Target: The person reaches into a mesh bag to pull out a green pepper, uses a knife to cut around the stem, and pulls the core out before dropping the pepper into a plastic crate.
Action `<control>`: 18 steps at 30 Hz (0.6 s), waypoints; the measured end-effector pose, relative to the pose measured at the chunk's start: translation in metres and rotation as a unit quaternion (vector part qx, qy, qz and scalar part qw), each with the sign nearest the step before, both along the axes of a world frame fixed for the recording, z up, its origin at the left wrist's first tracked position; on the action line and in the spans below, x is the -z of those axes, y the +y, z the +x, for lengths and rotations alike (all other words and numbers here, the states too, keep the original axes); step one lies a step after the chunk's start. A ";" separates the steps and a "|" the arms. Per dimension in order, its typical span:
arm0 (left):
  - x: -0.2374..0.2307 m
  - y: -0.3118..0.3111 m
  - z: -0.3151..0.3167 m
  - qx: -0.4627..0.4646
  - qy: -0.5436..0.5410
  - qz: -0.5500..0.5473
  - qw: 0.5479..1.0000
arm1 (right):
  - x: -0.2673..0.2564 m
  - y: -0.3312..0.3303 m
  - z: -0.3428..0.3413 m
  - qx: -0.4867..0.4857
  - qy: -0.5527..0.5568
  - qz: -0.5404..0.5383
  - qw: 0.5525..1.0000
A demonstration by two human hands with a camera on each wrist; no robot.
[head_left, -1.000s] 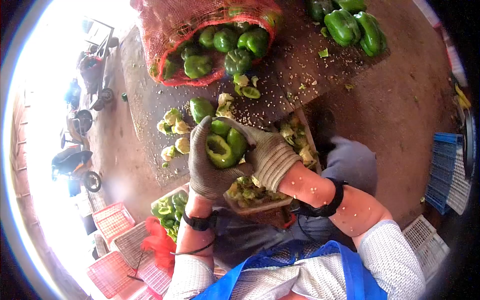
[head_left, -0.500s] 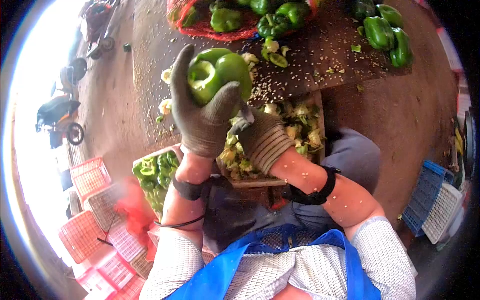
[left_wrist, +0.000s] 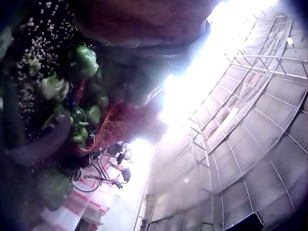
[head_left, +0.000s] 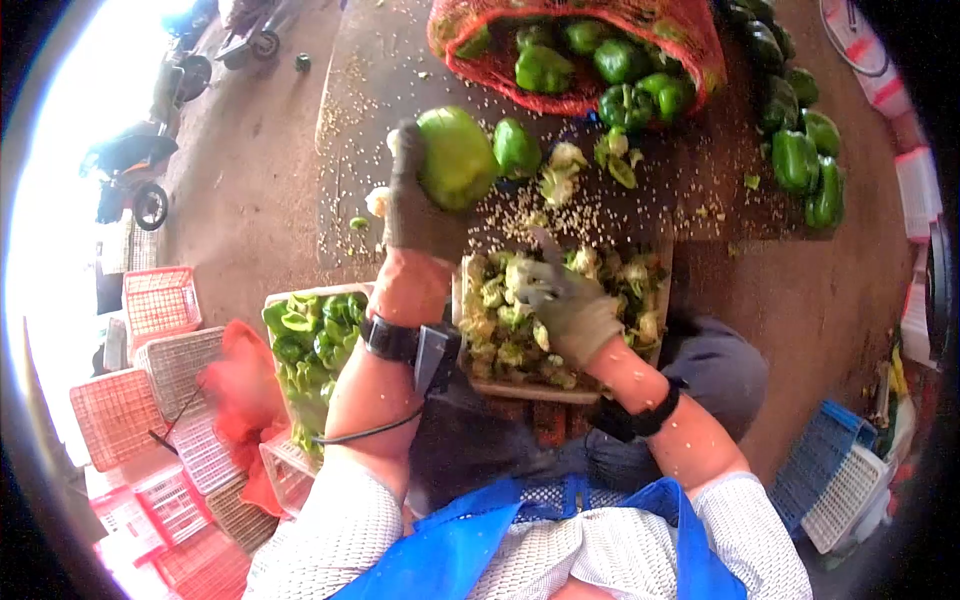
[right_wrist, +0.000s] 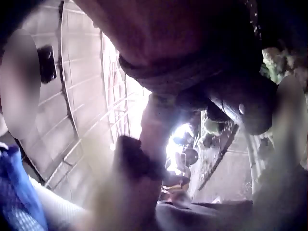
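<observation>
Our right hand (head_left: 572, 312) had just parted from our left, hovering over the tray (head_left: 530, 393) of pepper cores (head_left: 500, 352); we couldn't tell its grip. Our left hand (head_left: 425, 212) alone gripped the green bell pepper (head_left: 457, 160) above the table (head_left: 370, 60), its coring apparently paused or done.

Produce-sorting workspace, apparently a shed | mesh pepper sack (head_left: 692, 42) | plastic crates (head_left: 115, 412) | parked motorbike (head_left: 132, 156)
</observation>
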State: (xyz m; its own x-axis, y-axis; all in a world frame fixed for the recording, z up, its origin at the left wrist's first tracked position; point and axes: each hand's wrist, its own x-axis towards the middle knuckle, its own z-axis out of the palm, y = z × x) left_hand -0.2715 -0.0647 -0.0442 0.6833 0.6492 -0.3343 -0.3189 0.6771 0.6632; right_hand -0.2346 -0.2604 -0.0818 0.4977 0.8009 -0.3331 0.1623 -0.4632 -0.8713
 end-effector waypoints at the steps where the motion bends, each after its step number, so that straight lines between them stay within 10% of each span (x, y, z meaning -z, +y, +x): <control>1: 0.005 0.000 -0.002 0.029 -0.029 -0.035 0.999 | 0.001 -0.011 0.007 0.015 -0.010 0.081 0.997; 9: -0.012 -0.062 -0.001 0.374 -0.103 0.039 0.921 | -0.035 -0.023 0.045 0.072 -0.051 0.241 0.966; 15: -0.007 -0.065 -0.008 0.396 0.166 0.295 0.854 | -0.025 -0.033 0.043 0.085 0.033 0.313 0.945; 18: -0.006 -0.072 -0.011 0.393 0.167 0.277 0.861 | -0.025 -0.046 0.049 0.051 -0.137 0.245 0.958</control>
State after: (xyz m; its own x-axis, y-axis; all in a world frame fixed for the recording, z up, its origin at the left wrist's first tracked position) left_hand -0.2825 -0.1369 -0.0385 0.9098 0.1527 -0.3860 0.3653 0.1473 0.9192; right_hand -0.1858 -0.3065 -0.0564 0.5961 0.7705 0.2257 0.3922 -0.0341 -0.9192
